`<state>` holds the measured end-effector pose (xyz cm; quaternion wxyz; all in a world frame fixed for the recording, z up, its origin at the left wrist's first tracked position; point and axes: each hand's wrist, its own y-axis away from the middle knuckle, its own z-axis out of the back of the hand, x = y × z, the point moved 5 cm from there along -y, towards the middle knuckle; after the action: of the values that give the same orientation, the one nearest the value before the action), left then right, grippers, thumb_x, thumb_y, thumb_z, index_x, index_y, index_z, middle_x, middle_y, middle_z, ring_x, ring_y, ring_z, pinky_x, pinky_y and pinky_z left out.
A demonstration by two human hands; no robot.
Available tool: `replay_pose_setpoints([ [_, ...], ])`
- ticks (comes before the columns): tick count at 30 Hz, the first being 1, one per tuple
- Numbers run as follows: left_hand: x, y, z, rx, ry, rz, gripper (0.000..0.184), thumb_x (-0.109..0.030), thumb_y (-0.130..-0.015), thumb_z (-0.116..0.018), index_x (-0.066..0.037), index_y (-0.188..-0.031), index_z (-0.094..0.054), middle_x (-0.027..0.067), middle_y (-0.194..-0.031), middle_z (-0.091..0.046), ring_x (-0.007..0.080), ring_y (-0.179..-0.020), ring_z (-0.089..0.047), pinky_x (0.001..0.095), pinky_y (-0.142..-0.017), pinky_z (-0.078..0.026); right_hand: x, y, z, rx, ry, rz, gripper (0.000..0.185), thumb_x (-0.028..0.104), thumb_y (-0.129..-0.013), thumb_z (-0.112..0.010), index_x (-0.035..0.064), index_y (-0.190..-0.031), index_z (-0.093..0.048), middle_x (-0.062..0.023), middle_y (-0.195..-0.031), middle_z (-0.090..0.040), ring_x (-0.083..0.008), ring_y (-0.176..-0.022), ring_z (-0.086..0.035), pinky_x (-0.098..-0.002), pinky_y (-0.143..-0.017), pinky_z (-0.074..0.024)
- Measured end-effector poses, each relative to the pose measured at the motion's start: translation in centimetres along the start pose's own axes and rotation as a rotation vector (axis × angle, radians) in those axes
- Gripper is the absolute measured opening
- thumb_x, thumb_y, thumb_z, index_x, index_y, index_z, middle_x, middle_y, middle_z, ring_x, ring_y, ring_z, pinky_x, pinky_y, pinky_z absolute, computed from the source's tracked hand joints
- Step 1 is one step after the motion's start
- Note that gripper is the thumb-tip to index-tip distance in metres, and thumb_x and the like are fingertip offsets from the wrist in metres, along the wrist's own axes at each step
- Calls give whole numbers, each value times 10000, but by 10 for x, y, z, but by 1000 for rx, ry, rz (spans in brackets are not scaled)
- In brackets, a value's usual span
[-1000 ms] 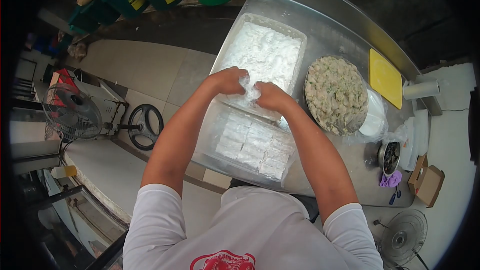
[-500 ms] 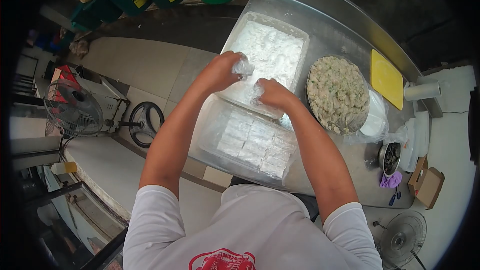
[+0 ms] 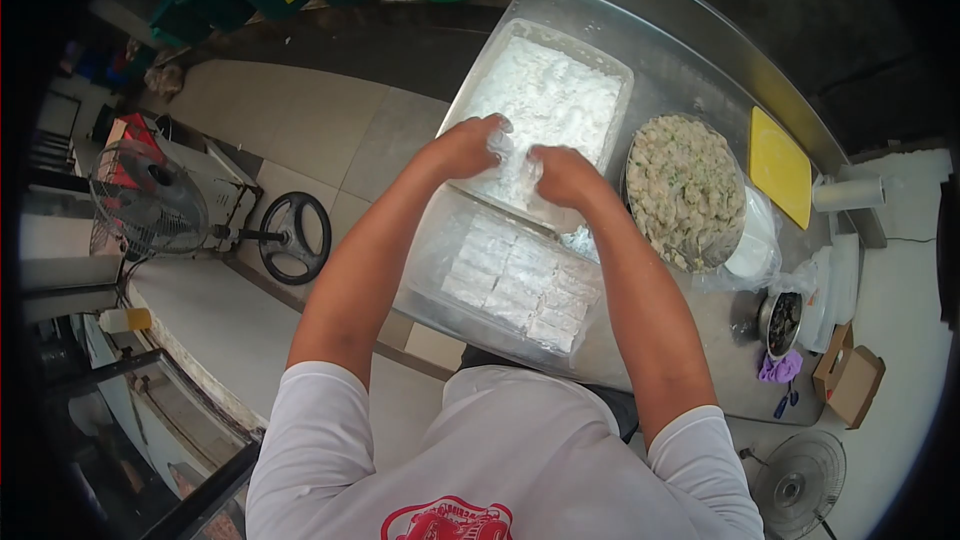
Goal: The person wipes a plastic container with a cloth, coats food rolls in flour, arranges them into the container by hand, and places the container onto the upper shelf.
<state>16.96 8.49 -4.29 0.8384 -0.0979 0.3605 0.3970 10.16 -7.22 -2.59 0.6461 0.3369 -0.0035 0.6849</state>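
My left hand (image 3: 474, 147) is over the near left part of a tray (image 3: 627, 90) of white powder (image 3: 548, 90). Its fingers are curled and coated white. Facing it, my right hand (image 3: 562, 178) is low in the same tray, its fingers bent inward and partly hidden in the powder. Any piece between the fingers is too white and small to make out. Closer to my body, a clear plastic container (image 3: 428, 258) holds several white-coated blocks (image 3: 508, 280) in rows. To the right is a large round bowl heaped with a pale, green-flecked mixture (image 3: 685, 190).
A yellow board (image 3: 781, 168) leans at the table's back edge, beside a plastic roll (image 3: 849, 194). On the right are a small pot (image 3: 780, 324), a purple cloth (image 3: 781, 367) and an open cardboard box (image 3: 850, 376). A fan (image 3: 150, 195) and handwheel (image 3: 295, 238) are left.
Both hands have drawn closer together over the powder. My left hand has turned its fingers inward; my right hand has risen slightly and moved right. The whole view has shifted a little.
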Motion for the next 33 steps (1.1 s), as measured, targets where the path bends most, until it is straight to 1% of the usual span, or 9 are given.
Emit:
replay_pose_setpoints([
  [2, -1, 0, -10, -13, -57, 26, 592, -122, -767, -746, -47, -1319, -546, 239, -1180, -630, 378, -1118, -608, 418, -950, -492, 5, 5, 13, -139, -83, 37, 495, -34, -731, -622, 64, -1216, -642, -261, -1209, -562, -414, -1121, -580, -410, -968, -475],
  [7, -10, -3, -3, 43, -113, 82, 551, -100, -757, -750, -48, -1277, -578, 221, -1127, -642, 378, -1096, -612, 432, -931, -496, -7, -2, -5, -270, -123, -14, 469, -15, -752, -626, 77, -1212, -645, -256, -1239, -523, -409, -1138, -567, -418, -970, -470],
  [13, -25, 12, 31, -134, -171, -10, 460, -57, -732, -761, -22, -1173, -638, 207, -1090, -666, 393, -1025, -633, 429, -884, -516, -11, -4, -5, -429, -158, 25, 452, -13, -785, -600, 87, -1224, -636, -213, -1187, -548, -398, -1114, -576, -435, -952, -475],
  [15, -40, 28, 51, -266, -83, -75, 377, -40, -725, -739, -25, -1092, -657, 186, -1049, -670, 350, -960, -650, 425, -854, -515, -11, -9, -1, -428, -124, 32, 443, -15, -791, -593, 87, -1219, -637, -206, -1180, -558, -395, -1115, -576, -438, -950, -476],
  [17, -57, 48, 63, -165, 67, -10, 379, -28, -728, -735, -25, -1097, -651, 177, -1041, -670, 326, -947, -651, 402, -853, -515, -9, -7, 5, -409, -98, -4, 397, -24, -794, -574, 72, -1170, -657, -203, -1152, -580, -384, -1102, -584, -431, -940, -481],
  [23, -53, 109, -34, 194, 408, 14, 458, -28, -748, -744, -6, -1183, -602, 182, -1093, -665, 295, -995, -645, 349, -890, -501, -4, 20, 36, -609, -209, 84, 368, -26, -752, -635, 45, -1111, -674, -200, -1074, -622, -397, -1021, -616, -427, -903, -499],
  [26, -60, 139, -90, 156, 441, -78, 451, -7, -749, -746, -23, -1177, -604, 149, -1026, -680, 244, -952, -651, 350, -852, -503, -17, 45, 26, -598, -420, 109, 378, 13, -762, -696, 35, -1136, -648, -199, -1092, -646, -359, -1017, -638, -390, -902, -502],
  [28, -68, 152, -107, 185, 429, 10, 462, -26, -759, -747, -11, -1193, -590, 197, -1056, -670, 322, -969, -650, 377, -863, -502, -18, 67, 11, -487, -740, 51, 371, 15, -791, -723, 18, -1146, -614, -155, -1100, -669, -245, -1017, -649, -331, -906, -491],
  [33, -68, 166, -102, 212, 401, 125, 513, -75, -754, -747, 18, -1225, -564, 247, -1103, -645, 406, -1031, -616, 413, -899, -495, -14, 112, -52, -406, -891, 118, 390, -43, -795, -714, 3, -1162, -592, -112, -1060, -668, -192, -998, -626, -315, -909, -481],
])
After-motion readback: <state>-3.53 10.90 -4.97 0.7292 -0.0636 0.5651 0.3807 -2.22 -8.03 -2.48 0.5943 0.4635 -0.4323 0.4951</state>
